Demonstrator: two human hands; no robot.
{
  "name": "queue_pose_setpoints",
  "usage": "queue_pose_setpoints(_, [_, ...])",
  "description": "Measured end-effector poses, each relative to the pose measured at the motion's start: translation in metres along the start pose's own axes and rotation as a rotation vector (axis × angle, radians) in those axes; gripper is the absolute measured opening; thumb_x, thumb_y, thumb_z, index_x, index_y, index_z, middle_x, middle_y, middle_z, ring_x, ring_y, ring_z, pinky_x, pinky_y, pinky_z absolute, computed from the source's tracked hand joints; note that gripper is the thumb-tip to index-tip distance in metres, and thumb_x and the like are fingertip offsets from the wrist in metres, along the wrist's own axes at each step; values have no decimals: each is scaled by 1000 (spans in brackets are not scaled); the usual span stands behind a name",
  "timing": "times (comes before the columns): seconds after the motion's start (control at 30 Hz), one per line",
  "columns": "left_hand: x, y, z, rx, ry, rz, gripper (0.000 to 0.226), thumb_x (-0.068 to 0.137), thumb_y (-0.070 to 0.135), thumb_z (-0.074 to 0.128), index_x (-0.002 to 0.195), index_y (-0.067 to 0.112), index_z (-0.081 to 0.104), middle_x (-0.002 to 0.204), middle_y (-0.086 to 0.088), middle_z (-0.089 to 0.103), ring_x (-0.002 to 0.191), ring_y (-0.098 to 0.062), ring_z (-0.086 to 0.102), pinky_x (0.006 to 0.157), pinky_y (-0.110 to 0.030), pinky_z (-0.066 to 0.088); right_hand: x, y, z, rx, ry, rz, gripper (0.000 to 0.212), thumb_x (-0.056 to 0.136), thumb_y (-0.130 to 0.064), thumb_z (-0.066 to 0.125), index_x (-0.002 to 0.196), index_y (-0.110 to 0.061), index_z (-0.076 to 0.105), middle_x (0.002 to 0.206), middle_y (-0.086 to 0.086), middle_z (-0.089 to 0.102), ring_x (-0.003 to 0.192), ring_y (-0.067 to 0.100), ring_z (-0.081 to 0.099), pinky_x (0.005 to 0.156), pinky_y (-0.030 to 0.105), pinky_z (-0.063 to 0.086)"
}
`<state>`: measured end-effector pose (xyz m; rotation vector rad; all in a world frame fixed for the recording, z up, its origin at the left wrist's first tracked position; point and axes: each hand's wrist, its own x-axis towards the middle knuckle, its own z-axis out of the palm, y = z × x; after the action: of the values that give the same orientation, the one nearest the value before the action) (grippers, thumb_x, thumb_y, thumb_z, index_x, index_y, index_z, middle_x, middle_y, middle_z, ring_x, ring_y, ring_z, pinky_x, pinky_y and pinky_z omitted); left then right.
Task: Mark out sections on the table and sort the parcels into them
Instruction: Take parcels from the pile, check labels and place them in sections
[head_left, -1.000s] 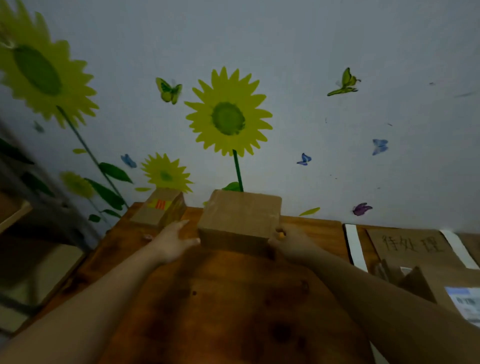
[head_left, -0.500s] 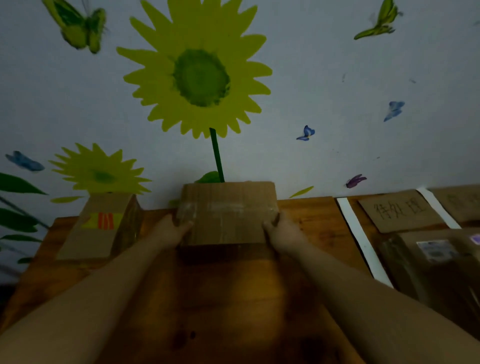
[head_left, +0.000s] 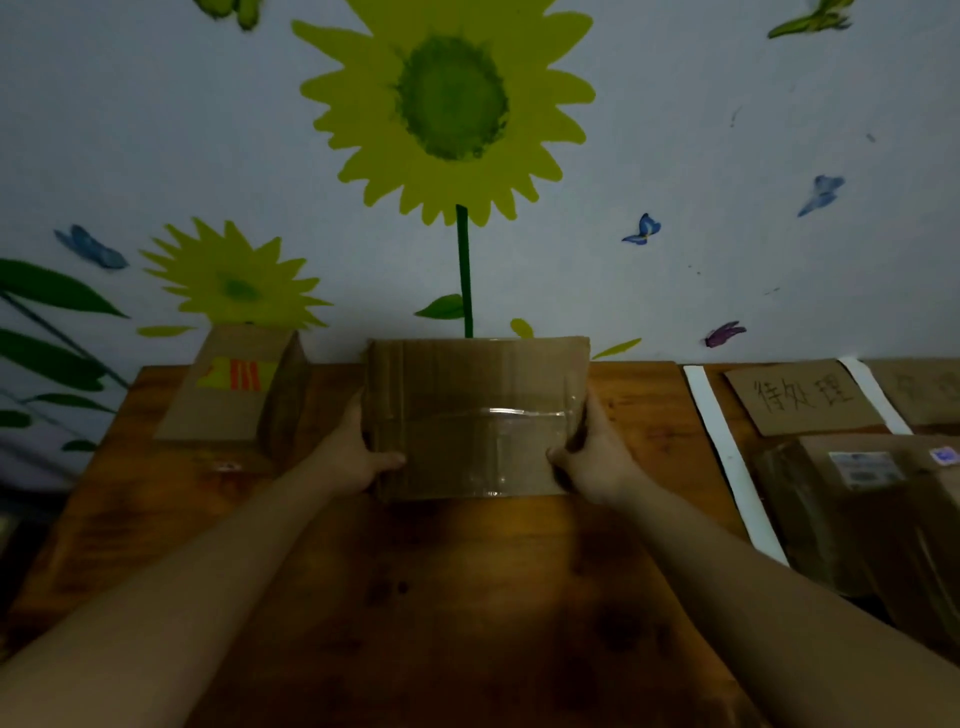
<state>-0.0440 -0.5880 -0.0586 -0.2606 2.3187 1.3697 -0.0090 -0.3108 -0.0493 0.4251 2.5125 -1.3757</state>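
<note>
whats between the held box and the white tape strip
Head view: the right hand gripping the box at its edge, then bare wooden table up to the white tape strip.

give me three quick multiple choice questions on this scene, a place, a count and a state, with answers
1. Where is the small box with the yellow and orange label relative to the taped box?
A) to its left
B) to its right
C) on top of it

2. How many white tape strips show on the table?
A) one
B) two
C) four

3. How is the taped box held?
A) by both hands
B) by the left hand alone
C) by no hand

Answers:
1 A, it stands near the table's left rear corner.
2 B, one lies each side of the handwritten cardboard sign.
3 A, the left hand and right hand grip its two sides.
</note>
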Motion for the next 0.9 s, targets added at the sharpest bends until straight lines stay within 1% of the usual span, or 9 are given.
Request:
queue_pose_setpoints(0.13, [-26,-2,2,1,43,-27,82,85,31,67,149,17,17,146,-8,38,128,-23,42,100,-36,40,-18,0,-11,145,-13,2,71,72,-26,81,130,-21,41,123,2,57,112,21,56,96,39,49])
queue_pose_setpoints(0.27, [-42,29,-1,-257,152,-151,76,81,76,30,126,20,54,120,-8,58,106,-27,57,80,-41,51,-18,-23,-23,308,117,23,65,82,-60,59,130,-18,44,128,5,54,115,25,53,102,47,43])
queue_pose_setpoints(0.37, [-53,41,1,-176,46,-230,52,92,61,37,113,18,56,97,-10,60,88,-28,59,75,-40,50,-21,-22,-26,143,176,100,59,88,-61,47,121,-12,46,119,11,55,111,31,52,99,46,42])
queue_pose_setpoints(0.47, [-62,40,0,-163,-33,-251,22,93,32,54,107,14,56,87,-9,59,76,-25,59,72,-42,54,-28,-15,-32,156,68,106,42,88,-40,57,120,-15,48,113,10,58,103,31,57,89,46,50])
queue_pose_setpoints(0.6, [-60,47,-6,-156,52,-102,52,84,3,65,126,20,39,98,-6,55,84,-24,59,61,-36,51,-31,-18,-43,205,17,30,38,84,-17,66,112,-27,42,103,4,57,98,30,60,78,42,55])
queue_pose_setpoints(0.67, [-62,48,-2,-165,43,-123,48,84,13,68,120,23,37,99,-8,56,85,-27,60,65,-40,53,-35,-15,-42,200,26,47,46,82,-26,71,117,-21,42,107,7,58,101,30,60,86,45,54])
queue_pose_setpoints(0.73, [-67,44,3,-242,64,-198,38,89,45,58,114,22,42,101,-11,57,88,-30,60,73,-44,51,-41,-7,-37,166,24,64,52,82,-48,68,116,-17,44,111,7,58,104,28,58,92,45,50])
queue_pose_setpoints(0.8, [-70,37,7,-204,77,-228,55,86,65,46,117,20,45,106,-12,57,94,-31,60,77,-45,49,-48,1,-32,85,30,86,55,82,-63,57,112,-17,47,111,5,59,103,25,57,89,40,48])
queue_pose_setpoints(0.9, [-79,29,13,-136,62,-240,45,91,47,54,120,13,48,94,-14,59,76,-26,59,61,-34,50,-58,7,-31,103,-5,110,54,86,-62,54,118,-20,45,110,3,59,94,21,59,82,38,51])
